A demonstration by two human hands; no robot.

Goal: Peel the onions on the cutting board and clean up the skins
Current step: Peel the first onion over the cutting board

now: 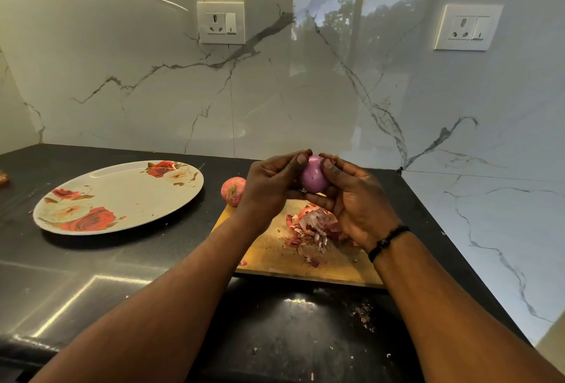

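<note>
A peeled purple onion point(314, 175) is held up above the wooden cutting board point(275, 255). My left hand point(269, 185) grips its left side, thumb on top. My right hand point(356, 202) cups it from the right and below, thumb pressing near the top. A pile of red and pale onion skins point(315, 228) lies on the board under my hands. An unpeeled onion point(233, 190) sits at the board's far left corner, partly hidden by my left hand.
A floral oval plate point(122, 196) lies on the black counter point(91, 275) to the left. Skin crumbs point(363, 315) are scattered on the counter in front of the board. Marble walls stand behind and to the right.
</note>
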